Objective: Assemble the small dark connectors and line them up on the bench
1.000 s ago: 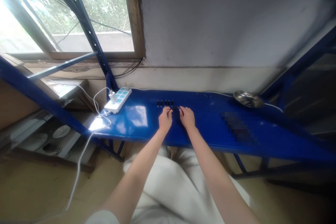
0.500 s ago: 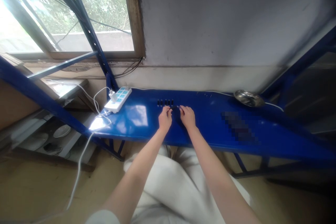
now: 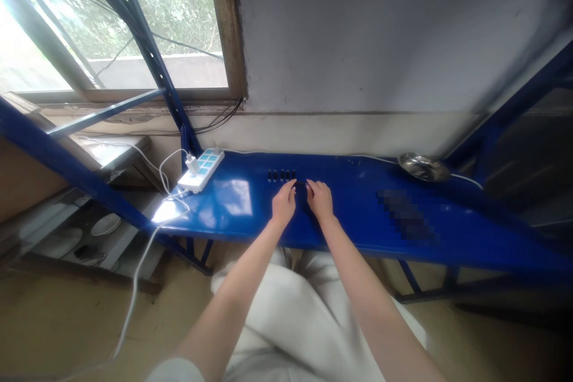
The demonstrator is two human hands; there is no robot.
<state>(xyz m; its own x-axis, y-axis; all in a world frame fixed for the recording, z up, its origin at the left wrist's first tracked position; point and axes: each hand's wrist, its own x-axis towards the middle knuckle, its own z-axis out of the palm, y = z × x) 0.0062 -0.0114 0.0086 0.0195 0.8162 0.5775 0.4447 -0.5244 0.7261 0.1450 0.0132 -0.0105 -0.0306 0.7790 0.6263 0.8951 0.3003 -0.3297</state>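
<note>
Both my hands rest on a glossy blue metal shelf point(image 3: 233, 203), close together near its middle. My left hand point(image 3: 283, 204) and my right hand point(image 3: 320, 199) have their fingers curled and pinched toward a small dark object point(image 3: 301, 186) lying between the fingertips. It is too small and dark to name. Just beyond the fingers stands a short row of several small black pieces point(image 3: 281, 175) on the shelf.
A white power strip point(image 3: 201, 169) with a plugged charger and white cable lies at the shelf's left end. A metal dish point(image 3: 423, 167) sits at the far right. A blurred patch point(image 3: 405, 215) lies right of my hands. Blue rack struts, a window and wall stand behind.
My left hand has crept slightly right toward the right hand, narrowing the gap. Otherwise nothing has visibly moved.
</note>
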